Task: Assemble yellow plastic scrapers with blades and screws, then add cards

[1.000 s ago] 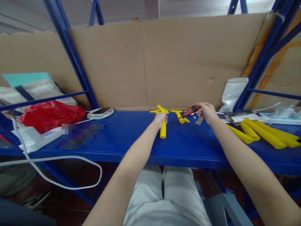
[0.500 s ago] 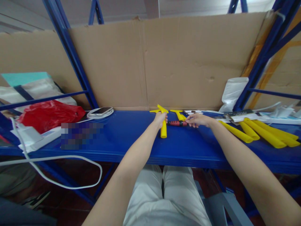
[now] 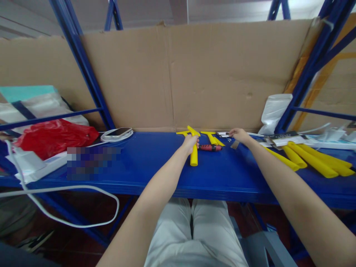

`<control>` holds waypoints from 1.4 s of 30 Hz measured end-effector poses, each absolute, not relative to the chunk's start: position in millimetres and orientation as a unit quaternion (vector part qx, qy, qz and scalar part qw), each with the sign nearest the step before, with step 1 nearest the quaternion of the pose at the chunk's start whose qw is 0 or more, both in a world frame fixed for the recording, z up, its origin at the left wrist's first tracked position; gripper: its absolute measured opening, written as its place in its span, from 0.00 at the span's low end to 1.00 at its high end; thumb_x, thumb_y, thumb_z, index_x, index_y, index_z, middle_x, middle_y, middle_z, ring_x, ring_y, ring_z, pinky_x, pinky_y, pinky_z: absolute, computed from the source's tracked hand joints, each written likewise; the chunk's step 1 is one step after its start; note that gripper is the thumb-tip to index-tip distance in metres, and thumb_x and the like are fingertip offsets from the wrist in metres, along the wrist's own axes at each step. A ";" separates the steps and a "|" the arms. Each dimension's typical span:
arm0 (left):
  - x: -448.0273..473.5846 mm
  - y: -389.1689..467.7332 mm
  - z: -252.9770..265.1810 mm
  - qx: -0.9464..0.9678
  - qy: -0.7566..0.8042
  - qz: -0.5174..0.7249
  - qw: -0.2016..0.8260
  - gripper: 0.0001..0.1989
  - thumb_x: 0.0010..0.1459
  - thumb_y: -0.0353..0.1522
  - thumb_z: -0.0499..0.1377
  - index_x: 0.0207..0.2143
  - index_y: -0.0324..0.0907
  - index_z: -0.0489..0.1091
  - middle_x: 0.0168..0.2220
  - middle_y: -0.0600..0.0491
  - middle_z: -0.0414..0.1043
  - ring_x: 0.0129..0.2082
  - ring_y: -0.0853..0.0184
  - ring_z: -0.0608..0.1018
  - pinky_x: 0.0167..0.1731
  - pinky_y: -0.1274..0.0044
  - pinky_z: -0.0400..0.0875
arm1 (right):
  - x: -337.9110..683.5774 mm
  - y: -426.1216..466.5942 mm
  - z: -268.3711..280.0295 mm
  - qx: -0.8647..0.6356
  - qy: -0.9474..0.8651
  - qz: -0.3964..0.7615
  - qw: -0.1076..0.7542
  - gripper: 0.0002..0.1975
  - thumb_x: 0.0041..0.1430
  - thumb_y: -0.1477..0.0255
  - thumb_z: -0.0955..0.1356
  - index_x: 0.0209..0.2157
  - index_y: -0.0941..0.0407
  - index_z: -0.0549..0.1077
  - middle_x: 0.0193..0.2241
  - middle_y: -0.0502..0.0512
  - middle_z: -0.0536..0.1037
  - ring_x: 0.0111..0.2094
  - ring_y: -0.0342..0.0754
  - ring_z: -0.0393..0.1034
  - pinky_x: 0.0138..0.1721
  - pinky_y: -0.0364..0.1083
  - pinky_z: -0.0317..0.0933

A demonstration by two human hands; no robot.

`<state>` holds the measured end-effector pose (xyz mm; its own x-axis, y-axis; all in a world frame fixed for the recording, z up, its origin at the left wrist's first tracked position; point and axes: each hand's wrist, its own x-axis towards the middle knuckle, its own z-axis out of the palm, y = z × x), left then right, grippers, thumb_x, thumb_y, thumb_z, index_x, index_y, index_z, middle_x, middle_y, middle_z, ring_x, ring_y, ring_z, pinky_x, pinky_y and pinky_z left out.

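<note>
My left hand [image 3: 191,143] is wrapped round a yellow T-shaped handle [image 3: 194,157], its crosspiece pointing away from me. Just right of it, a red-and-black screwdriver [image 3: 210,147] lies on the blue shelf. Farther back, my right hand [image 3: 238,134] reaches down with its fingers bunched together; anything between them is too small to make out. Tiny metal bits [image 3: 229,139] and a flat greyish piece [image 3: 235,144] lie by those fingers. A black-and-white packet [image 3: 222,134] is close to their left. More yellow T-shaped pieces [image 3: 211,138] rest behind the screwdriver.
Several yellow tubular handles [image 3: 317,159] lie at the right, before dark-and-white packages [image 3: 287,138]. A white pouch [image 3: 275,113] leans against the cardboard wall [image 3: 217,74]. On the left are a phone on a coiled cable [image 3: 116,134], a red bag [image 3: 55,137] and a looping white cable [image 3: 83,187].
My right hand has left the screwdriver, which now lies on the shelf, and has moved back and right to the small bits. My left hand keeps its hold on the yellow handle.
</note>
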<state>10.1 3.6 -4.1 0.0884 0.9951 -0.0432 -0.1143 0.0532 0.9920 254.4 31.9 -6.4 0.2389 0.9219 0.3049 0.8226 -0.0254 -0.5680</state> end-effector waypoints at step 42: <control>14.0 4.8 -12.5 0.704 0.491 0.408 0.310 0.28 0.47 0.19 0.54 0.53 0.38 0.68 0.35 0.49 0.74 0.25 0.71 0.73 0.31 0.77 0.70 | 244.5 34.8 -9.7 -0.765 -0.636 -0.011 0.105 0.10 0.48 0.78 0.65 0.30 0.60 0.78 0.30 0.60 0.79 0.37 0.50 0.73 0.37 0.42 0.64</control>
